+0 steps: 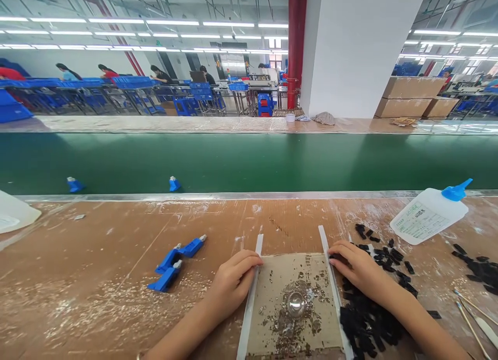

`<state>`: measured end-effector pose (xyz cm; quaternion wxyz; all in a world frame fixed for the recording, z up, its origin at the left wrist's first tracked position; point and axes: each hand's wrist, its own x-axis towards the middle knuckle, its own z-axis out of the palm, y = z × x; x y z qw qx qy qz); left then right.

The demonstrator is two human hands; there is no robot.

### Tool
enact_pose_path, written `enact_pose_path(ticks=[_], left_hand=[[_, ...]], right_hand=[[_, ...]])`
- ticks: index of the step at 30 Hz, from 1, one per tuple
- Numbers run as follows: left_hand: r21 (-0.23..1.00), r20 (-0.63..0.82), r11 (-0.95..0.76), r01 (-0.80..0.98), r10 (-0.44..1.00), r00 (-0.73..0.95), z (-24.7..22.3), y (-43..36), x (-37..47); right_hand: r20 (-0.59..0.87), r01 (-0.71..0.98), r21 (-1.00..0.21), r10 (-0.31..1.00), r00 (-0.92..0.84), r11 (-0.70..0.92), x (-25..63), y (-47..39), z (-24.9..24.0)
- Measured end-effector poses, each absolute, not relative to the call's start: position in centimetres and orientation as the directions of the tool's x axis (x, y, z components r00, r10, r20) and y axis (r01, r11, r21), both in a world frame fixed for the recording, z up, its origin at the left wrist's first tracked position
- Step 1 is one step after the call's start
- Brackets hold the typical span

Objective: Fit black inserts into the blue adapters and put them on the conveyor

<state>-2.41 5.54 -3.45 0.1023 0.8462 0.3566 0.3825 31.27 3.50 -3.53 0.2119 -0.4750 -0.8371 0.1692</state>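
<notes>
A stained cardboard sheet [280, 277] lies on the brown table, with a white strip along each side. On it sits a small clear round dish [296, 304] among dark, wet-looking spots. My left hand [236, 277] rests at the left strip [249, 310], its fingers bent together at the edge; what they hold, if anything, is hidden. At the right strip [330, 277], my right hand [360, 266] has its thumb and fingers apart, with nothing visible between them. A pile of small black parts [368, 318] lies under and beside my right forearm.
Blue parts [167, 272] lie left on the table [116, 235]. A white bottle [430, 215] with a blue nozzle lies at right, near more black parts [482, 269] and cotton swabs [469, 318]. Two blue pieces [174, 183] sit on the green belt [241, 160]. People sit far behind.
</notes>
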Motion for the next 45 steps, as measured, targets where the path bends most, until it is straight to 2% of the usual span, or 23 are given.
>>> enact_pose_path(ticks=[6, 11, 18, 22, 25, 28, 33, 37, 39, 42, 45], left_hand=[[0.466, 0.536, -0.719, 0.515, 0.693, 0.482, -3.5, 5.5, -2.3], [0.530, 0.518, -0.669, 0.521, 0.742, 0.425, -3.6, 5.6, -2.5], [0.560, 0.532, -0.682, 0.471, 0.732, 0.427, -3.3, 5.5, -2.6], [0.570, 0.507, -0.680, 0.461, 0.733, 0.455, -3.2, 5.2, -2.6], [0.594, 0.444, -0.616, 0.517, 0.787, 0.428, -3.4, 5.2, -2.5], [0.584, 0.361, -0.512, 0.630, 0.859, 0.363, -4.1, 5.6, -2.7], [0.468, 0.258, -0.292, 0.834, 0.948, 0.187, -5.3, 8.9, -5.4], [0.444, 0.250, -0.068, 0.893, 0.967, -0.050, -5.1, 12.4, -9.5], [0.444, 0.242, 0.036, 0.895, 0.957, -0.159, -4.6, 14.2, -11.1], [0.471, 0.227, 0.168, 0.866, 0.926, -0.303, -3.8, 17.2, -12.5], [0.522, 0.200, 0.277, 0.807, 0.880, -0.431, -3.0, 20.9, -12.8]], right_hand=[[0.152, 0.696, -0.550, 0.874, -0.461, 0.462, 30.7, 3.0, -3.5], [0.119, 0.728, -0.556, 0.905, -0.408, 0.402, 31.7, 2.8, -1.3], [0.101, 0.801, -0.479, 0.929, -0.355, 0.358, 30.7, 1.1, -1.0], [0.168, 0.852, -0.405, 0.943, -0.287, 0.331, 28.9, 0.4, -2.9], [0.247, 0.874, -0.356, 0.935, -0.254, 0.331, 28.5, 0.0, -4.1], [0.342, 0.874, -0.305, 0.900, -0.271, 0.379, 28.9, -0.4, -5.1], [0.488, 0.845, -0.163, 0.786, -0.380, 0.509, 29.6, -1.1, -6.1], [0.499, 0.813, 0.137, 0.670, -0.550, 0.566, 29.6, -2.0, -6.8], [0.481, 0.788, 0.231, 0.637, -0.603, 0.571, 29.3, -2.7, -7.6], [0.441, 0.792, 0.278, 0.661, -0.608, 0.543, 28.7, -3.9, -8.9], [0.461, 0.854, 0.247, 0.719, -0.520, 0.459, 28.1, -4.9, -9.0]])
